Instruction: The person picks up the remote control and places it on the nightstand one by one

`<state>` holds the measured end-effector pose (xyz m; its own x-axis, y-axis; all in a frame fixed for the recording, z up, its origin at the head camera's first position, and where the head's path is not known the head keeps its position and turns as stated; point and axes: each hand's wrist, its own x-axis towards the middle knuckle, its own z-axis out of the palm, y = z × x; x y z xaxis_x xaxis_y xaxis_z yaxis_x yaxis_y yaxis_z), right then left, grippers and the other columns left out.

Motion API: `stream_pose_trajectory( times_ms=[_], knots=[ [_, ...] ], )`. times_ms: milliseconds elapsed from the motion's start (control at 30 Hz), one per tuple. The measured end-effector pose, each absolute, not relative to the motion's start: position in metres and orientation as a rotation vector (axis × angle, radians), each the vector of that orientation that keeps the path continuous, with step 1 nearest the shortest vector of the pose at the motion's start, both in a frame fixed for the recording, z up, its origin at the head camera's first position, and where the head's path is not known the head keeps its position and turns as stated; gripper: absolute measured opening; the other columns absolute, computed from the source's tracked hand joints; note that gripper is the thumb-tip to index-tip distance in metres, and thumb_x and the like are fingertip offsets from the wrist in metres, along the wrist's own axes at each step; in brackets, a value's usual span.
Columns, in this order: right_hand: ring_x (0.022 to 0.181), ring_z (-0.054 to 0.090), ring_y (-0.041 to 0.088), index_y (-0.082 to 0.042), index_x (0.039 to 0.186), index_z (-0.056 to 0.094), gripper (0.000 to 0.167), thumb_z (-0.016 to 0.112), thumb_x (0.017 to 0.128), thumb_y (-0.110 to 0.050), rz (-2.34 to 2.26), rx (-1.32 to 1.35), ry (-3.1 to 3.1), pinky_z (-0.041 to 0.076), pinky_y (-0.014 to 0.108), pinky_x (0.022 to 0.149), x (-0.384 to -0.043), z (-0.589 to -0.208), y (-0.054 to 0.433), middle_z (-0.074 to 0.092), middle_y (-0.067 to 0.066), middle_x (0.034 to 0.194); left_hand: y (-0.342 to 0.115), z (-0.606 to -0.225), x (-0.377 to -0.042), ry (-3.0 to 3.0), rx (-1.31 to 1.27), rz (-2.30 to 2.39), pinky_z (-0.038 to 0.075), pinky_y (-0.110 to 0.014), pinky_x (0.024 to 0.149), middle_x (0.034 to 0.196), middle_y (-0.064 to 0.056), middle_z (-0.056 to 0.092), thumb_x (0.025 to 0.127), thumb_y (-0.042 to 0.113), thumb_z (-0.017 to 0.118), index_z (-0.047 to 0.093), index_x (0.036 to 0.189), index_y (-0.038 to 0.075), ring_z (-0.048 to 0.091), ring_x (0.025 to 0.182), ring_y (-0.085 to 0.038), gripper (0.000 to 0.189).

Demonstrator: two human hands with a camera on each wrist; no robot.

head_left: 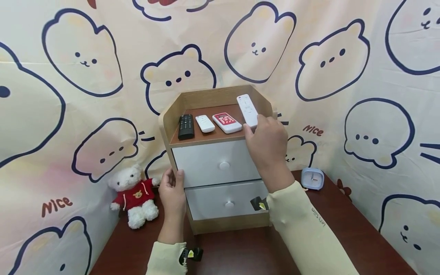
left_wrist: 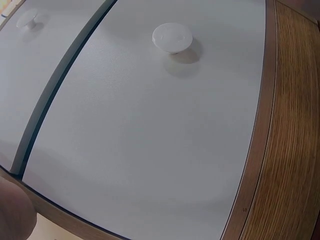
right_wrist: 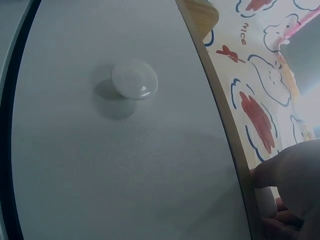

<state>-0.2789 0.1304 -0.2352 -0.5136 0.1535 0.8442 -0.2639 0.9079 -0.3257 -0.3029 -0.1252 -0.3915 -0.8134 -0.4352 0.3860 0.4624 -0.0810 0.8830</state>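
Note:
In the head view, my right hand (head_left: 269, 144) pinches the lower end of a long white remote control (head_left: 247, 109) at the right of the cabinet's top shelf (head_left: 203, 142). That remote is tilted, its far end pointing up and back. To its left lie a white device with a red keypad face (head_left: 227, 122), a small white remote (head_left: 205, 123) and a black remote (head_left: 186, 126). My left hand (head_left: 173, 196) rests against the cabinet's left side, thumb at the front edge. Part of its thumb (left_wrist: 15, 212) shows in the left wrist view.
Two white drawers with round knobs (head_left: 224, 165) front the wooden cabinet. A white teddy bear in a red sweater (head_left: 135, 194) sits left of it. On the right stands a blue clock (head_left: 312, 178). Everything is on a dark reddish-brown table (head_left: 237, 252) before a patterned cloth.

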Motion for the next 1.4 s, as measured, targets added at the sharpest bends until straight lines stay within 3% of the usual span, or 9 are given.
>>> stream_pose_trajectory(
  times_ms=[367,767,1267,1400],
  knots=[
    [0.085,0.07,0.037,0.01,0.121,0.076,0.05,0.08,0.101,-0.036,0.422,0.013,-2.139,0.059,0.045,0.075,-0.278,-0.233,0.129,0.077,0.025,0.097,-0.125,-0.391,-0.301,-1.567,-0.036,-1.966,0.051,-0.018,0.099,0.129,0.001,0.071,0.107,0.027,0.074,0.065,0.144,0.005,0.062,0.12,-0.013,0.044],
    [0.077,0.065,0.033,0.011,0.109,0.077,0.057,0.073,0.104,-0.045,0.246,-0.077,-2.333,0.053,0.04,0.066,-0.272,-0.221,0.128,0.07,0.02,0.082,-0.125,-0.396,-0.305,-1.55,-0.037,-1.948,0.051,-0.019,0.099,0.126,0.0,0.071,0.107,0.024,0.074,0.067,0.141,0.003,0.063,0.12,-0.014,0.041],
    [0.077,0.066,0.031,0.011,0.103,0.077,0.06,0.069,0.106,-0.049,0.151,-0.095,-2.435,0.054,0.037,0.064,-0.266,-0.213,0.127,0.068,0.019,0.081,-0.126,-0.392,-0.303,-1.563,-0.037,-1.942,0.051,-0.018,0.1,0.126,-0.001,0.071,0.107,0.023,0.073,0.067,0.14,0.003,0.063,0.12,-0.013,0.039],
    [0.084,0.069,0.033,0.012,0.109,0.077,0.059,0.068,0.107,-0.047,0.147,-0.087,-2.463,0.057,0.039,0.069,-0.264,-0.211,0.126,0.071,0.021,0.088,-0.125,-0.391,-0.302,-1.569,-0.031,-1.943,0.051,-0.018,0.1,0.128,-0.003,0.071,0.107,0.025,0.073,0.067,0.14,0.004,0.063,0.12,-0.013,0.04]
  ],
)
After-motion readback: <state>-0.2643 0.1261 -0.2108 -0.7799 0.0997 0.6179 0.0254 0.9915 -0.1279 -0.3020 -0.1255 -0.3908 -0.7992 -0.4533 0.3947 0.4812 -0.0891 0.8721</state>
